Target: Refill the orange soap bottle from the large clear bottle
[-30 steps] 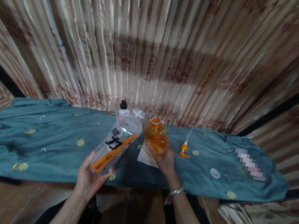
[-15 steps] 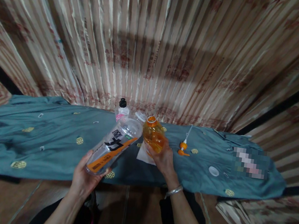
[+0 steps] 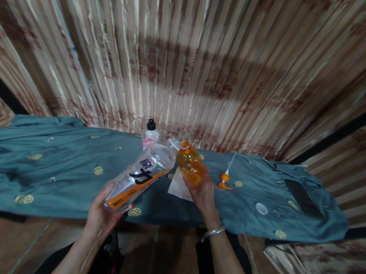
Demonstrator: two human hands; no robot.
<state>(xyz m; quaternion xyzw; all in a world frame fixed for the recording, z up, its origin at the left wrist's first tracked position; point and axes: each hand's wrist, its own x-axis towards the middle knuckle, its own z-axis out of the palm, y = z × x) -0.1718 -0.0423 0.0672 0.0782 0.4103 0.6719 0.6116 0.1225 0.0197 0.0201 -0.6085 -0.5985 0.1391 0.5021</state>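
Observation:
My left hand [image 3: 105, 214] is wrapped round the base of a large clear plastic bottle [image 3: 142, 172] with an orange and black label, tilted with its mouth up to the right. My right hand [image 3: 201, 187] grips an orange bottle [image 3: 189, 160], partly see-through, leaning to the left. Its open mouth meets or nearly meets the clear bottle's mouth; I cannot tell whether they touch. Beneath the orange bottle lies a white paper or tissue [image 3: 179, 186]. An orange pump head [image 3: 224, 179] with a clear tube lies to the right of my right hand.
Behind the clear bottle stands a small bottle [image 3: 150, 134] with a black cap. Right of the pump lie a round white lid-like disc [image 3: 261, 208] and a dark phone [image 3: 303, 198]. A green patterned cloth [image 3: 62, 174] covers the table. A striped curtain [image 3: 193, 66] hangs behind.
The orange bottle has tipped further left, its mouth closer to the clear bottle's. The clear bottle has turned slightly, its neck now showing at the upper right.

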